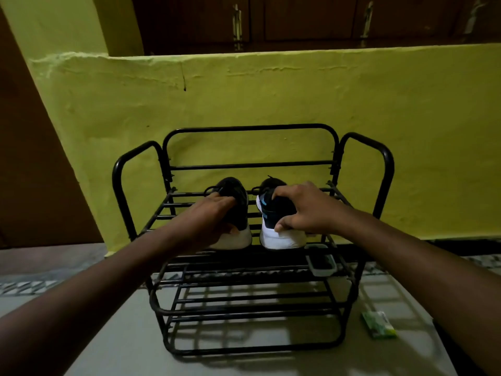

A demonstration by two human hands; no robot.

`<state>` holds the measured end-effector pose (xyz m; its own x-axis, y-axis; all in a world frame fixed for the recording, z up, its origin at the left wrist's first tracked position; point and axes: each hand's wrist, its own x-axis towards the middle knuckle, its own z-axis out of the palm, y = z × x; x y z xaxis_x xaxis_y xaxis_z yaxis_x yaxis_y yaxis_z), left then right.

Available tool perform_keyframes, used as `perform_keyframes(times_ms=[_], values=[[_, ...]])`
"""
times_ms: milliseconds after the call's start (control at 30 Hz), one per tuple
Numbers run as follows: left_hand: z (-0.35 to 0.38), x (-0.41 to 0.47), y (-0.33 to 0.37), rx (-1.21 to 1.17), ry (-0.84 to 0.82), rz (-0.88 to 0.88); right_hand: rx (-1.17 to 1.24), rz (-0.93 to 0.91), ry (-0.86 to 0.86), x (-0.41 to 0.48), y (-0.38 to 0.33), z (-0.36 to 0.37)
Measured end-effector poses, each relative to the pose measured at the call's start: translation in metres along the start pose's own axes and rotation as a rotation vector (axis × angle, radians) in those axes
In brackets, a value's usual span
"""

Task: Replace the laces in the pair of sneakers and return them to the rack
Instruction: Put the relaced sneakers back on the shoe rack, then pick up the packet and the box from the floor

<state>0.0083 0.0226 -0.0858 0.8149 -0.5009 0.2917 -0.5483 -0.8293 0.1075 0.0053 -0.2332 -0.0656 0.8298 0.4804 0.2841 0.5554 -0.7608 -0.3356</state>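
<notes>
Two black sneakers with white soles stand side by side, heels toward me, on the top shelf of a black metal shoe rack [385, 158]. My left hand [214, 217] grips the heel and collar of the left sneaker [240, 196]. The right sneaker [273, 229] has a blue stripe on its side; my right hand [306, 210] grips its heel, thumb against the white sole and fingers curled over the collar. Dark laces show at the front of both shoes.
The rack stands against a yellow wall on a grey floor. A small white-rimmed dark container [322, 263] sits on the rack's middle shelf at the right. A small green packet [378, 324] lies on the floor right of the rack. Dark wooden cupboards are above the wall.
</notes>
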Motion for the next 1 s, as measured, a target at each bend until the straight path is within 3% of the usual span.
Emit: perform_keyframes(times_ms=[267,467,533,767,1000], values=[[-0.006,-0.002,0.005,-0.037,0.046,-0.010,-0.074,-0.016,0.053,0.006,0.003,0.005],[-0.011,-0.024,0.048,-0.176,0.367,-0.019,0.008,-0.002,0.382,-0.029,-0.008,0.007],[-0.012,-0.030,0.071,-0.263,0.405,0.002,0.052,0.038,0.468,-0.051,-0.015,0.006],[0.011,-0.048,0.157,-0.568,0.381,0.033,0.266,0.249,0.693,-0.145,-0.013,0.001],[0.067,-0.041,0.222,-0.707,0.212,0.019,0.350,0.528,0.702,-0.220,0.043,0.010]])
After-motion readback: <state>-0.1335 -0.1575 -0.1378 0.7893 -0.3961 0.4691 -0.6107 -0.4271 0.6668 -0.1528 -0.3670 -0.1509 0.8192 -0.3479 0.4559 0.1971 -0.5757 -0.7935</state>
